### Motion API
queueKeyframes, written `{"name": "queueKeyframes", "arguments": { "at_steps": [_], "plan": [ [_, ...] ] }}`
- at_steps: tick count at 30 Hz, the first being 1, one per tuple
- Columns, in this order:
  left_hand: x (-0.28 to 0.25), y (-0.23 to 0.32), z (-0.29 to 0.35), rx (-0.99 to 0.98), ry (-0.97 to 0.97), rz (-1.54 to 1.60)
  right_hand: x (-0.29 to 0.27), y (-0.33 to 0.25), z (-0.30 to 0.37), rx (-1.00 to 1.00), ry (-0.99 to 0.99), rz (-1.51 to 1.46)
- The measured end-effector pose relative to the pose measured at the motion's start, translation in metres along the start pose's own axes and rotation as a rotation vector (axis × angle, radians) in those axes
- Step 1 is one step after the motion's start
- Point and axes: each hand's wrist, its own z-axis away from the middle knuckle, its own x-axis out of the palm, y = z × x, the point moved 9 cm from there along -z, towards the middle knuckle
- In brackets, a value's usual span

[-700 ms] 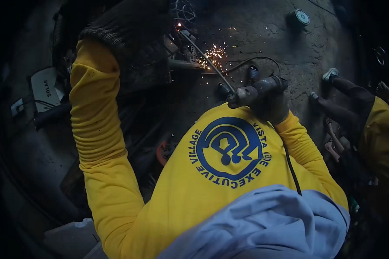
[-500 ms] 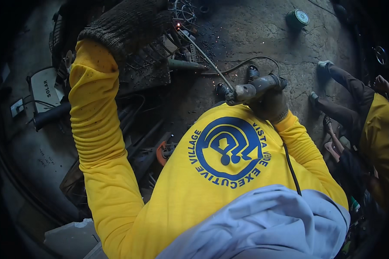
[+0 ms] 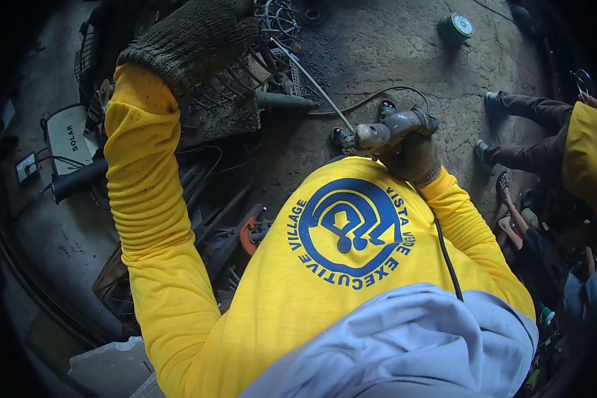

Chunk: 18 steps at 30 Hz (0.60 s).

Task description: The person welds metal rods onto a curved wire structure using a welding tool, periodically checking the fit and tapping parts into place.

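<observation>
My right hand (image 3: 414, 159), in a dark, dirty knit glove, is closed around a welding electrode holder (image 3: 395, 129) in front of my chest. From its jaw a thin welding rod (image 3: 315, 85) slants up and left. A faint red glow marks the rod's tip, beside a piece of curled metal bars (image 3: 280, 20). My left hand (image 3: 196, 43), also gloved, reaches out at the upper left above a dark work table (image 3: 222, 123) with metalwork on it. Its fingers run toward the top edge and blend into the dark, so their grip is hidden.
A pale boxy machine (image 3: 69, 136) with cables stands at left. An orange clamp (image 3: 249, 235) lies among metal scraps. A green pipe (image 3: 282, 101) juts from the table, and a green round container (image 3: 456, 28) sits on the floor. At right, a person in yellow (image 3: 585, 146) stands near others' legs.
The bright glow and flying sparks at the rod's tip have faded to a dim red spot. My hands have barely shifted. The person in yellow at right has moved.
</observation>
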Motion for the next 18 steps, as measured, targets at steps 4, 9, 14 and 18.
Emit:
{"name": "queueKeyframes", "arguments": {
  "at_steps": [4, 9, 14, 18],
  "plan": [
    [-0.002, -0.001, 0.005, 0.027, 0.009, -0.034, 0.001, -0.004, -0.004, -0.021, -0.028, 0.042],
    [-0.004, 0.008, 0.001, 0.109, 0.095, 0.025, 0.002, 0.001, -0.006, 0.007, -0.002, -0.003],
    [-0.008, 0.005, 0.003, 0.100, 0.088, -0.024, 0.005, -0.005, 0.000, -0.118, -0.052, 0.285],
    [-0.009, 0.007, 0.004, 0.110, 0.087, -0.056, 0.000, -0.012, -0.005, -0.110, -0.001, 0.256]
  ]
}}
